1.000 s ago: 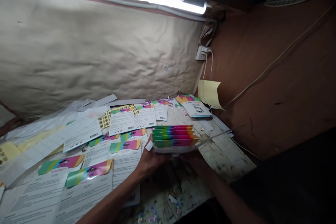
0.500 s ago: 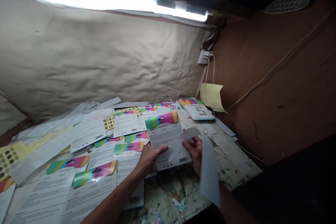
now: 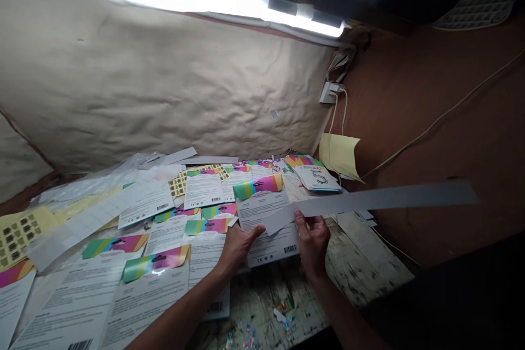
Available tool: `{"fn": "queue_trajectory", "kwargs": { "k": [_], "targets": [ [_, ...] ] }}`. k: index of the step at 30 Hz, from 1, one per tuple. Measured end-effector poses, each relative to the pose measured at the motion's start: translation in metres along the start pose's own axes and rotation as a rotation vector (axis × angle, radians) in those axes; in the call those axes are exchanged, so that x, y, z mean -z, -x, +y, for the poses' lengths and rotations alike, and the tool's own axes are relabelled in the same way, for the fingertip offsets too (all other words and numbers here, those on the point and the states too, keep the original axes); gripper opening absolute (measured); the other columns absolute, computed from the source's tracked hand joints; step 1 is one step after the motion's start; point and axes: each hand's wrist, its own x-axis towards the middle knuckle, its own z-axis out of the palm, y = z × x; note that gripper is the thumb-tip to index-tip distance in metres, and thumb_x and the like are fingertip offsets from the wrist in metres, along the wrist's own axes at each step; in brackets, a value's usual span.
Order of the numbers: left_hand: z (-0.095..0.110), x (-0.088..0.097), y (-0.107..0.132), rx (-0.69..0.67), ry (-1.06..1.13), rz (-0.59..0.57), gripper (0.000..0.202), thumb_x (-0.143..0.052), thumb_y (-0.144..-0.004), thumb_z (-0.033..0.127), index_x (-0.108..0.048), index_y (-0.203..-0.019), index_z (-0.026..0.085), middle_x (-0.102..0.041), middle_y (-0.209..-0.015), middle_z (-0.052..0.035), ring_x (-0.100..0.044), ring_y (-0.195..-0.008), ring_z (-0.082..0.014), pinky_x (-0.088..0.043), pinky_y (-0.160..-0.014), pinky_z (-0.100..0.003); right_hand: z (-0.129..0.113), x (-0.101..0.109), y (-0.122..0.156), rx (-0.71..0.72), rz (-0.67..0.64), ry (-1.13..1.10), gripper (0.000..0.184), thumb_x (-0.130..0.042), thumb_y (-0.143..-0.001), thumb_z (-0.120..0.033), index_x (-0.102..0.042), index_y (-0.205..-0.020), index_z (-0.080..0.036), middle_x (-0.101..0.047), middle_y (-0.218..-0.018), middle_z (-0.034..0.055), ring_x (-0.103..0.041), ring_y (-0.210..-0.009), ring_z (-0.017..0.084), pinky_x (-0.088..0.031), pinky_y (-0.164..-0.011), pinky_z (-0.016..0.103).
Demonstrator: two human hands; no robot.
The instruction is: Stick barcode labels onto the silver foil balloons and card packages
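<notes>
My left hand point(image 3: 241, 243) grips the lower left edge of a flat packet point(image 3: 259, 209), its thumb pressed on the printed face. The packet has a rainbow-striped top flap with a hang hole, and a barcode near its lower right corner. My right hand point(image 3: 313, 239) is closed at the packet's right side, pinching a long white paper strip point(image 3: 385, 198) between thumb and fingers. One end of the strip lies across the packet's face; the other stretches far out to the right in the air. The fingers of my left hand behind the packet are hidden.
Several similar packets point(image 3: 151, 295) overlap on the left of the worn table point(image 3: 348, 284). Yellow sticker sheets point(image 3: 24, 232) and loose strips lie among them. A stack of packets marked 5 point(image 3: 320, 178) sits back right. Small shiny scraps point(image 3: 250, 339) lie near the front edge.
The paper strip, which curled over and hung down beside my right hand, now extends out to the right nearly straight. My right hand has turned and shifted slightly right; the left still holds the packet.
</notes>
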Motion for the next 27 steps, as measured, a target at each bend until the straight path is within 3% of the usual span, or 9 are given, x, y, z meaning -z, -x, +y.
{"fn": "queue_trajectory", "kwargs": {
  "k": [4,11,14,16,18,20,21,24,27],
  "targets": [
    [0.004,-0.003,0.003,-0.002,0.011,0.009,0.056,-0.082,-0.067,0.042,-0.066,-0.113,0.014,-0.072,-0.109,-0.0126,-0.069,-0.1,-0.0303,-0.056,-0.088,-0.042,0.002,0.001,0.006,0.044,-0.03,0.097,0.035,-0.068,-0.08,-0.046,-0.065,-0.095,-0.015,-0.072,-0.098,0.0129,-0.065,-0.093,0.028,-0.05,-0.087,0.041],
    [0.01,-0.005,0.007,-0.01,-0.007,0.064,0.055,-0.078,-0.072,0.044,-0.062,-0.115,0.014,-0.072,-0.108,-0.013,-0.07,-0.097,-0.0288,-0.057,-0.084,-0.042,0.001,-0.002,0.006,-0.152,-0.234,-0.23,0.035,-0.065,-0.083,-0.047,-0.062,-0.101,-0.017,-0.072,-0.099,0.0099,-0.066,-0.091,0.027,-0.056,-0.078,0.038],
    [0.012,-0.004,0.007,-0.031,-0.012,0.127,0.054,-0.076,-0.074,0.045,-0.06,-0.116,0.015,-0.071,-0.109,-0.013,-0.07,-0.096,-0.0277,-0.058,-0.083,-0.041,0.001,0.0,0.004,-0.184,-0.302,-0.224,0.035,-0.066,-0.082,-0.046,-0.06,-0.103,-0.018,-0.07,-0.098,0.0086,-0.065,-0.092,0.027,-0.055,-0.078,0.036],
    [0.014,-0.002,0.007,-0.059,-0.029,0.172,0.054,-0.075,-0.075,0.046,-0.059,-0.117,0.016,-0.072,-0.108,-0.0119,-0.07,-0.095,-0.0269,-0.057,-0.082,-0.04,0.002,0.008,0.005,-0.153,-0.23,-0.175,0.04,-0.069,-0.08,-0.043,-0.056,-0.11,-0.02,-0.066,-0.105,0.008,-0.062,-0.096,0.024,-0.053,-0.082,0.035],
    [0.018,0.0,0.007,-0.104,-0.054,0.204,0.052,-0.075,-0.075,0.045,-0.058,-0.116,0.018,-0.072,-0.108,-0.0103,-0.07,-0.094,-0.0262,-0.057,-0.082,-0.039,0.0,0.02,0.007,-0.057,-0.047,-0.135,0.047,-0.07,-0.08,-0.041,-0.05,-0.119,-0.023,-0.059,-0.112,0.0079,-0.059,-0.101,0.022,-0.051,-0.088,0.034],
    [0.021,0.001,0.007,-0.161,-0.081,0.22,0.051,-0.076,-0.073,0.044,-0.058,-0.114,0.019,-0.072,-0.107,-0.009,-0.069,-0.096,-0.0259,-0.057,-0.081,-0.037,-0.006,0.032,0.012,0.081,0.121,-0.1,0.043,-0.066,-0.084,-0.039,-0.049,-0.12,-0.023,-0.055,-0.114,0.0088,-0.057,-0.104,0.022,-0.049,-0.092,0.035],
    [0.023,0.001,0.008,-0.19,-0.095,0.225,0.05,-0.076,-0.073,0.043,-0.058,-0.113,0.02,-0.072,-0.107,-0.0083,-0.069,-0.096,-0.0256,-0.056,-0.081,-0.036,-0.011,0.036,0.014,0.144,0.125,-0.066,0.038,-0.064,-0.086,-0.038,-0.051,-0.118,-0.023,-0.055,-0.114,0.0096,-0.057,-0.105,0.023,-0.047,-0.094,0.036],
    [0.024,-0.003,0.011,-0.259,-0.147,0.216,0.047,-0.077,-0.073,0.04,-0.059,-0.112,0.021,-0.072,-0.102,-0.0061,-0.069,-0.093,-0.0238,-0.056,-0.078,-0.033,-0.026,0.034,0.017,0.215,-0.118,0.097,0.035,-0.063,-0.087,-0.034,-0.057,-0.119,-0.022,-0.057,-0.122,0.0111,-0.054,-0.114,0.026,-0.043,-0.101,0.04],
    [0.023,-0.004,0.015,-0.296,-0.195,0.177,0.047,-0.077,-0.072,0.038,-0.059,-0.112,0.021,-0.073,-0.097,-0.0043,-0.069,-0.089,-0.0227,-0.057,-0.076,-0.031,-0.036,0.02,0.014,0.082,-0.424,0.101,0.045,-0.063,-0.087,-0.036,-0.055,-0.128,-0.023,-0.061,-0.125,0.0104,-0.057,-0.113,0.028,-0.048,-0.095,0.039]
  ]
}}
